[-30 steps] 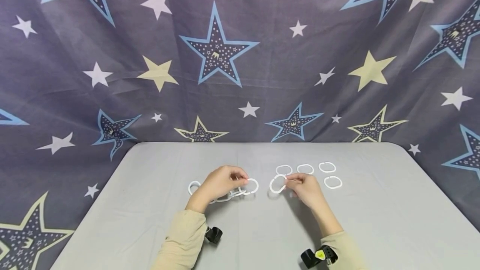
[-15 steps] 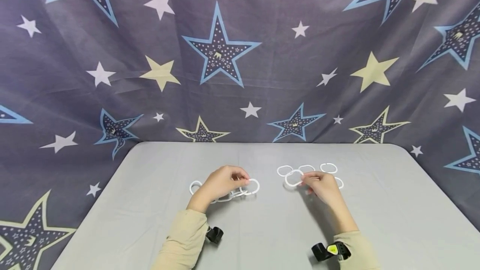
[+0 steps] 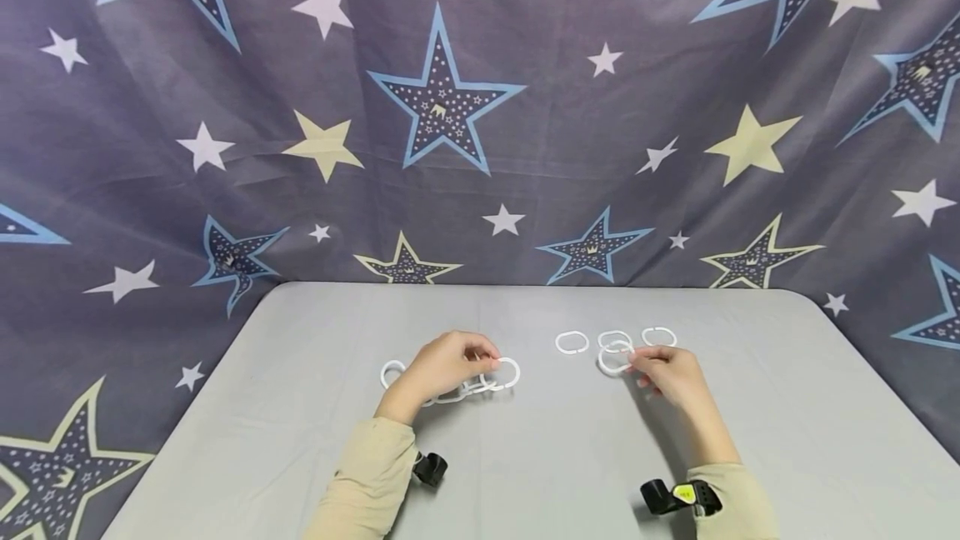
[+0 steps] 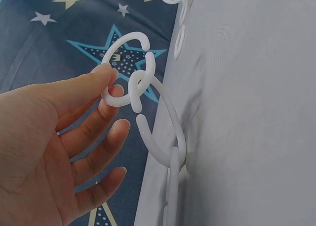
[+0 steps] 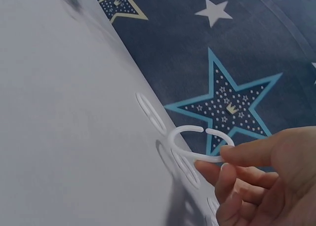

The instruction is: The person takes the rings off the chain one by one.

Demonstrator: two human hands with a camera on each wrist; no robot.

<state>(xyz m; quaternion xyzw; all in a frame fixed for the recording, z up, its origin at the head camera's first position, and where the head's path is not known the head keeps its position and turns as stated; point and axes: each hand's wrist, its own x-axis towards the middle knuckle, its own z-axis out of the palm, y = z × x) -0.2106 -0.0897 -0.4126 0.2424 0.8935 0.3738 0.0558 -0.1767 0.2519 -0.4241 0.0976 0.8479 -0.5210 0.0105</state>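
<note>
My left hand (image 3: 446,363) pinches the end link (image 4: 129,36) of a white plastic chain between thumb and fingertip, its other fingers loosely bent. A second link (image 4: 173,117) hooks through that one, and more of the chain (image 4: 173,191) hangs below toward the table; the hand hides part of it in the head view. Farther right, my right hand (image 3: 671,375) holds a single white oval link (image 5: 185,129) by its side, thumb against fingers. This link has a small gap in its rim. In the head view it overlaps a loose link (image 3: 615,332) lying behind it.
More loose white links lie at the back right of the grey table (image 3: 540,457), one link (image 3: 572,352) left of my right hand and another link (image 3: 660,329) behind it. A star-patterned curtain (image 3: 540,148) rises behind the table. Each wrist wears a small black camera (image 3: 430,470).
My right hand has moved to the right with its link, away from the chain and over the loose links, covering one of them. The left hand stays put with the chain.
</note>
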